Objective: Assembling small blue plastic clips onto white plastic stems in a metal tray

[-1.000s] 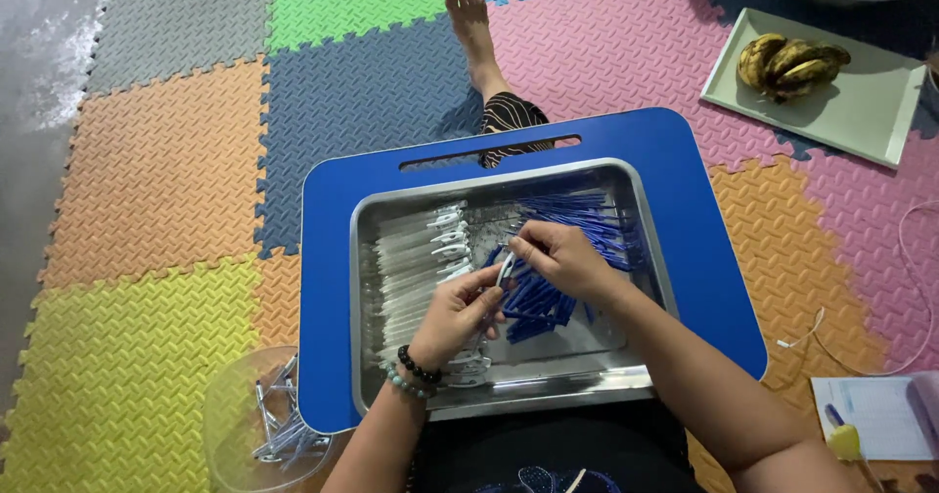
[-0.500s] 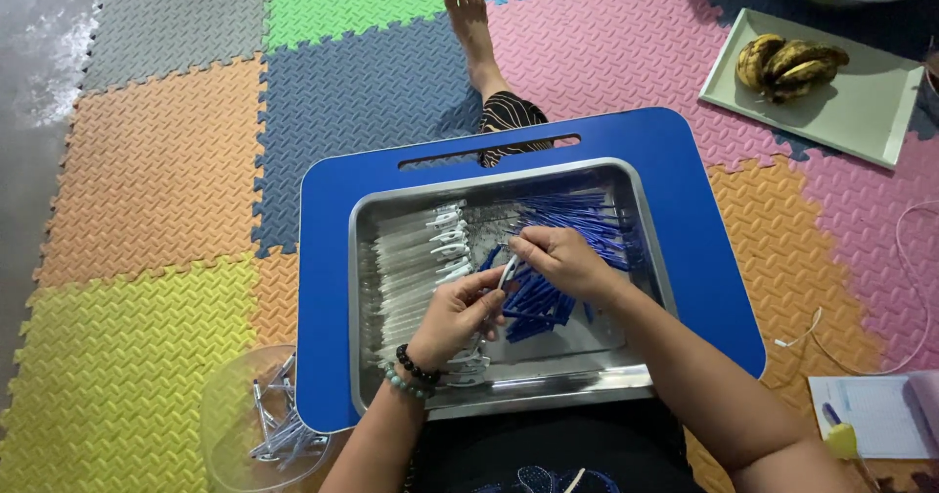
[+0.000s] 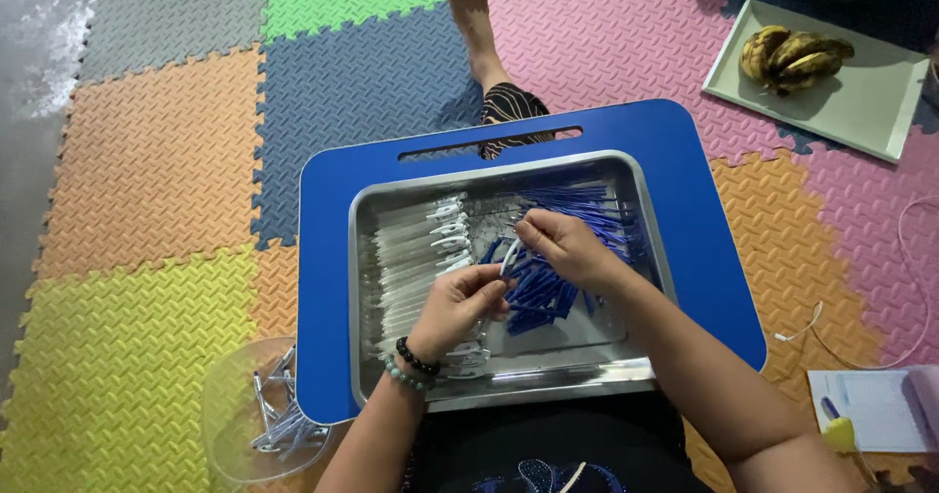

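A: Left hand (image 3: 458,307), beaded bracelets at the wrist, is closed on a pale, slim pen barrel (image 3: 508,259); right hand (image 3: 565,246) pinches its upper end. Both meet over the middle of the steel tray (image 3: 641,258).

B: Tray position?

A: On the blue lap desk (image 3: 391,180), near the person. Clear barrels (image 3: 411,258) lie in a row along the left half; blue caps (image 3: 540,292) are heaped just right of the hands; thin blue refills (image 3: 577,204) lie at the far right.

B: Piece appearance?

A: Whitish, narrow, tilted. Mostly hidden by fingers; cannot tell whether a refill is inside.

B: Risks, as judged?

A: A slip at the pinch would drop the piece into the cap heap, mixing parts. A forearm sweeping sideways could scatter the barrel row. Finished pens sit in the clear bowl (image 3: 264,415) on the floor, near left, partly under the desk edge; a desk shift might knock it.
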